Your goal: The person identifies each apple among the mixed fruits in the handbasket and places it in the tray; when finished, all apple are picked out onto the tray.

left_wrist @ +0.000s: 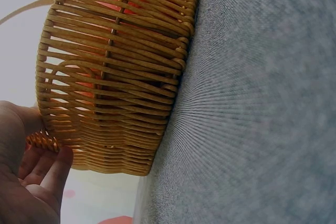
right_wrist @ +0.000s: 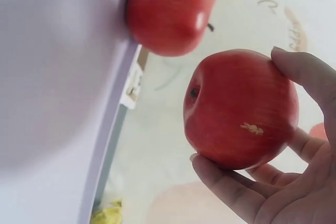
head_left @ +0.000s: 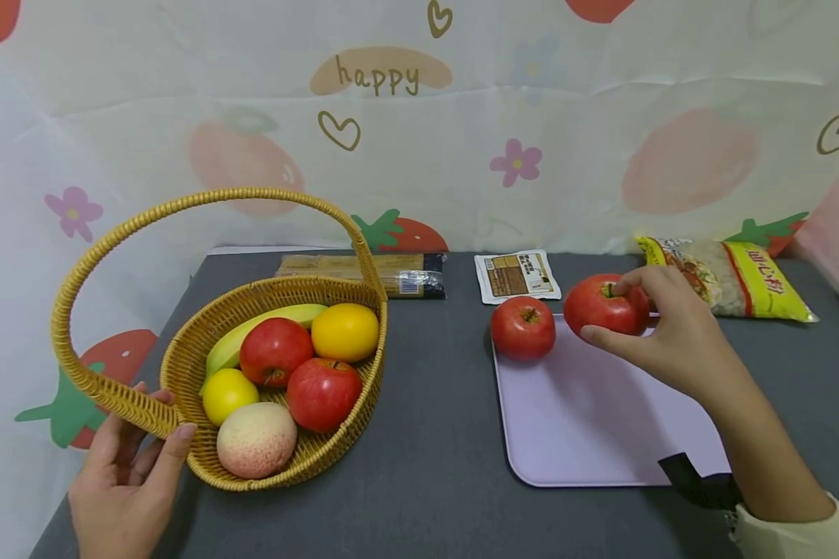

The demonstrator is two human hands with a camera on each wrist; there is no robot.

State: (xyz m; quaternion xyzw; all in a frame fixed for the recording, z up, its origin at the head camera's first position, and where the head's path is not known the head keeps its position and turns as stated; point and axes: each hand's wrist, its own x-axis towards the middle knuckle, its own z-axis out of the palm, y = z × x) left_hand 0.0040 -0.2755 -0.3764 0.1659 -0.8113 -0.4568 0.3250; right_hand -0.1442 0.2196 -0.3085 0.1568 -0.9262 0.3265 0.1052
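Note:
My left hand [head_left: 129,473] grips the yellow wicker basket [head_left: 182,361] at its near left rim, where the arched handle joins. In the basket lie a banana [head_left: 232,341], two red apples [head_left: 324,394], a lemon [head_left: 229,396], an orange-yellow fruit [head_left: 346,332] and a peach [head_left: 256,440]. On the right, my right hand [head_left: 674,330] pinches a red apple [right_wrist: 241,108] between thumb and fingers, raised over the lilac tray's [head_left: 587,442] far edge. Another red apple [head_left: 523,328] sits at the tray's far left corner. The left wrist view shows the basket's woven side [left_wrist: 121,77] standing on the grey tabletop.
Behind the basket lies a long pack of noodles [head_left: 405,278]. A small white packet [head_left: 517,276] is behind the tray, and a yellow-and-clear bag [head_left: 765,283] lies at the back right. A patterned cloth [head_left: 419,171] hangs along the table's back edge.

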